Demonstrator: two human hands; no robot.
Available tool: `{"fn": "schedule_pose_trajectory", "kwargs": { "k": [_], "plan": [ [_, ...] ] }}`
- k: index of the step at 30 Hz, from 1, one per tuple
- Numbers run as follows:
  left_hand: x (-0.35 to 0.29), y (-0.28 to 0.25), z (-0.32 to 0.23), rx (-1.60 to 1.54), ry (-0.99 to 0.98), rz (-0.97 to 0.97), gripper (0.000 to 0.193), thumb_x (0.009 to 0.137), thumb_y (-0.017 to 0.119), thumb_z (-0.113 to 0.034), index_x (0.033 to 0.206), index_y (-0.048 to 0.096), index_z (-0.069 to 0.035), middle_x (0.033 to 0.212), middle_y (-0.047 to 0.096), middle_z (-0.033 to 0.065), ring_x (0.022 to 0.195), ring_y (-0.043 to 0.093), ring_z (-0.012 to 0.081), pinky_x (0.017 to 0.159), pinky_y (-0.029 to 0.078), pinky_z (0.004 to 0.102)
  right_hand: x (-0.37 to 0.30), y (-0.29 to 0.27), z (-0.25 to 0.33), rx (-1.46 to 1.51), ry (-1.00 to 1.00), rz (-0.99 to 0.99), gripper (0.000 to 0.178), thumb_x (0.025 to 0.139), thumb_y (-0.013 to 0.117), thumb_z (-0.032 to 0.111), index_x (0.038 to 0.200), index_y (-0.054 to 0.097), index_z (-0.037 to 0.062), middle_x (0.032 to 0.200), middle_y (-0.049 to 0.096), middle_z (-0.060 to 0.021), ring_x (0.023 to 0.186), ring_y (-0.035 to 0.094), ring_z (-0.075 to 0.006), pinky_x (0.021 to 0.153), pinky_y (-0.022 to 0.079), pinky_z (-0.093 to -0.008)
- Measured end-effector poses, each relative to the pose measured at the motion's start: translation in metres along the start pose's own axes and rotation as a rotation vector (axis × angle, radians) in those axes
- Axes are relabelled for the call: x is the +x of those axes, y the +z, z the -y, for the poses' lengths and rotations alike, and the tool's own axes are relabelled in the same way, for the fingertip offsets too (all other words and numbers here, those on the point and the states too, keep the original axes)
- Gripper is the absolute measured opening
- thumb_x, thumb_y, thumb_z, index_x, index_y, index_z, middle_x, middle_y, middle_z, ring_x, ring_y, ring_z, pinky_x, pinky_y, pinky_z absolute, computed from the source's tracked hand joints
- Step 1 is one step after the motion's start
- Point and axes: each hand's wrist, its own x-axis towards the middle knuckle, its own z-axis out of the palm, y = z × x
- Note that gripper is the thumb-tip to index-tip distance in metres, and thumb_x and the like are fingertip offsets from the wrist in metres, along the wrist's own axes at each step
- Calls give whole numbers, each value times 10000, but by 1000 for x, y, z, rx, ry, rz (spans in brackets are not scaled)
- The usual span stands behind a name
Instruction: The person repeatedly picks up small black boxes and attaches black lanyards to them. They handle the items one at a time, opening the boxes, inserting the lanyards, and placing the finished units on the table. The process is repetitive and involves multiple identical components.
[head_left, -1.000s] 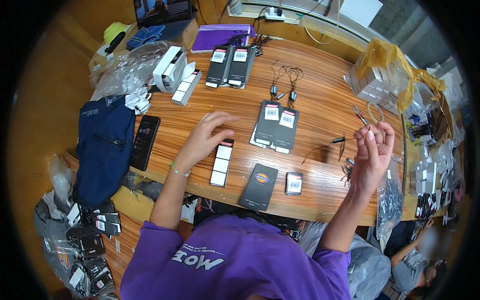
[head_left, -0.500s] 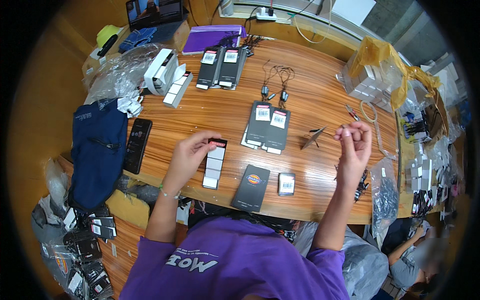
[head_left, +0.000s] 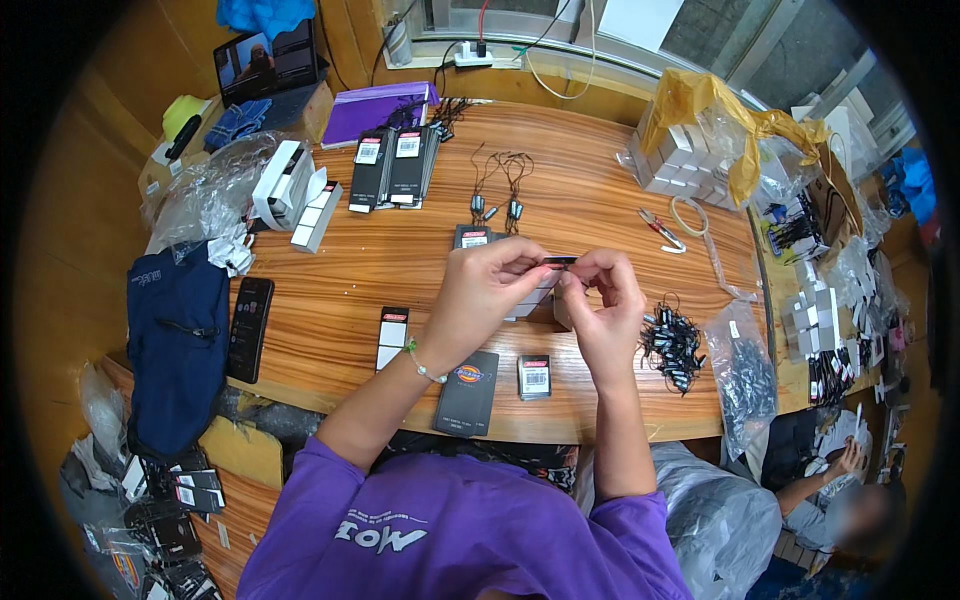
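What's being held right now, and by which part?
A pale-panelled strip, pinched near its dark upper edge by the left hand. The right hand is there too; whether it also grips cannot be told.

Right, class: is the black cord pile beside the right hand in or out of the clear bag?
Out: the cord pile lies loose on the tabletop, uncovered, left of the clear bag.

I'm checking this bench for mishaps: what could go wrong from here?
The dark-edged piece pinched between the left hand and right hand might slip. The dark logo card lies close to the front edge of the table, so the left forearm could brush it off. The black corded pieces lie piled beside the right hand; their cords might snag each other.
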Motion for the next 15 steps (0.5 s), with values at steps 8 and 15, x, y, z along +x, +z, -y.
{"fn": "schedule_pose_trajectory", "kwargs": {
  "k": [8,15],
  "plan": [
    [-1,-4,-8,334,241,83,153,766,648,-26,916,659,2,827,665,103,734,642,147,626,515,246,4,-13,8,150,179,136,234,762,569,-51,960,463,14,715,552,-24,614,477,-56,541,382,-203],
    [-2,-5,-10,543,457,82,122,773,613,-100,874,652,-44,814,648,94,685,620,244,608,498,313,14,-21,19,92,265,268,262,743,552,-64,967,451,27,629,519,-6,598,464,-48,532,358,-200]
  ]
}}
